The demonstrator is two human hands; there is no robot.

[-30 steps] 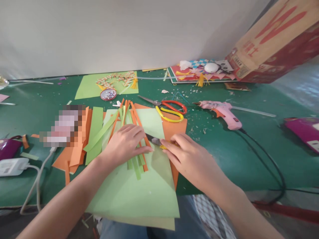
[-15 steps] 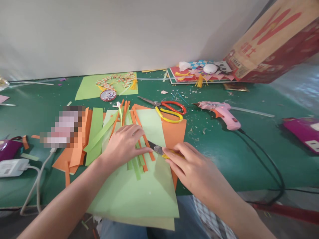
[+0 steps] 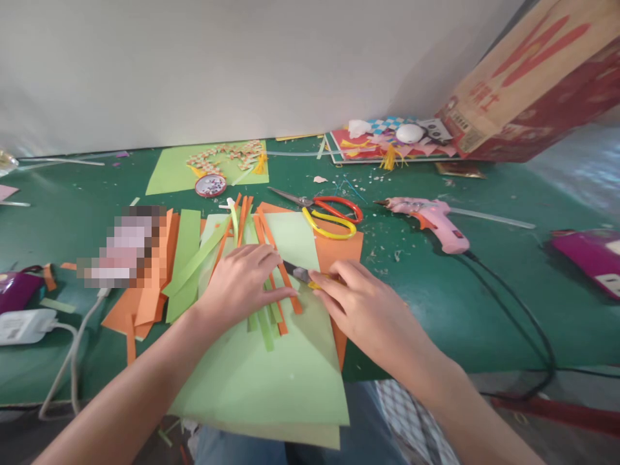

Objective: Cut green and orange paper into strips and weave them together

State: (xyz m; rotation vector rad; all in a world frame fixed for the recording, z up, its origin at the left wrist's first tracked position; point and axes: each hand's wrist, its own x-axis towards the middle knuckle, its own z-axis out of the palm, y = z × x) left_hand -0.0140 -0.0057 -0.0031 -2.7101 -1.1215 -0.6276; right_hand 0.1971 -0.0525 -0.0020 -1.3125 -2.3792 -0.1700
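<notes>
My left hand [image 3: 242, 274] lies on several orange paper strips [image 3: 294, 302] and green paper strips [image 3: 264, 326], its fingers flat and its thumb apart. The strips rest on a pale green paper sheet [image 3: 271, 391], which overhangs the table's front edge. In my right hand [image 3: 371, 303] is a utility knife [image 3: 301, 274] with a yellow handle. Its dark blade points left and reaches the strips beside my left fingertips. Orange paper [image 3: 346, 252] shows under the sheet's right side. Scissors [image 3: 334, 216] with one red and one yellow handle lie just beyond, partly over the paper.
A pink glue gun [image 3: 431, 219] with a black cord lies to the right. Left are a blurred-out phone [image 3: 126, 242], a white charger [image 3: 29, 326] and orange scraps. Behind sit a small dish [image 3: 210, 185], woven paper pieces, a red board [image 3: 343, 155] and a paper bag [image 3: 513, 84].
My right hand has moved slightly up and left with the utility knife, bringing the blade closer to my left fingertips. My left hand stays in place on the strips.
</notes>
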